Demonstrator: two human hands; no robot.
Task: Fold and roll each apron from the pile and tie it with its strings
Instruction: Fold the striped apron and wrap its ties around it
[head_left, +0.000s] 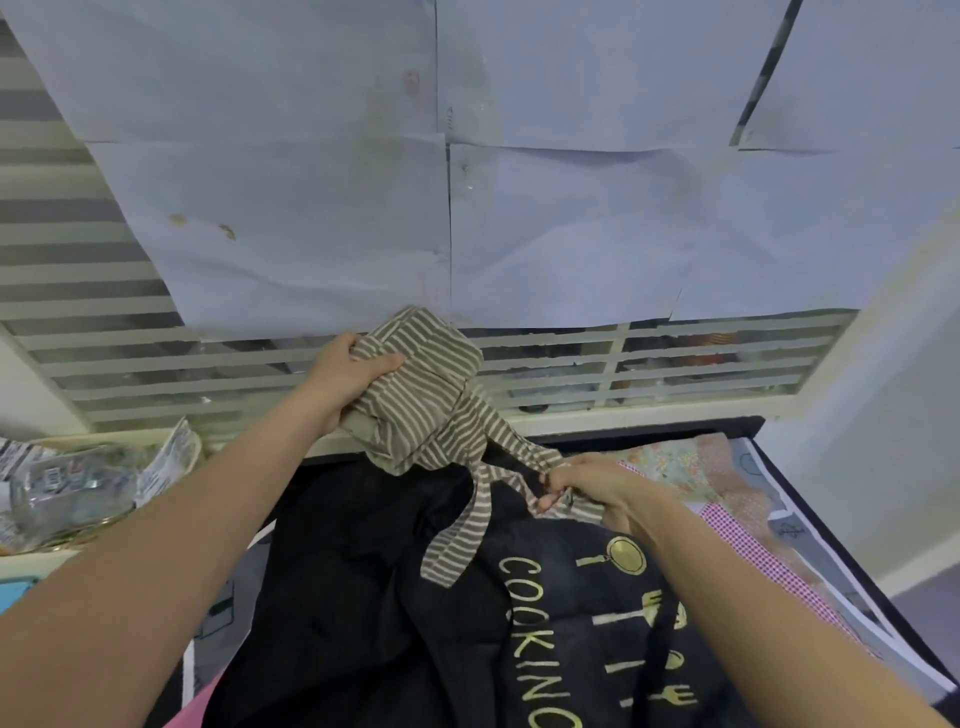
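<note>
A brown-and-white striped apron (421, 395) is rolled into a bundle and held up in the air. My left hand (345, 376) grips the bundle from its left side, thumb across the front. My right hand (582, 488) pinches the apron's striped strings (511, 447), which stretch taut down to the right from the bundle. One loose striped strap (462, 535) hangs below. Under both hands lies a black apron (389, 597) with gold "COOKING" lettering and utensil prints.
A floral and pink-checked apron (717, 483) lies at the right on the dark-edged work surface (810, 525). A clear plastic container (72, 488) with packets stands at the left. A slatted window grille (649, 364) and taped paper sheets rise behind.
</note>
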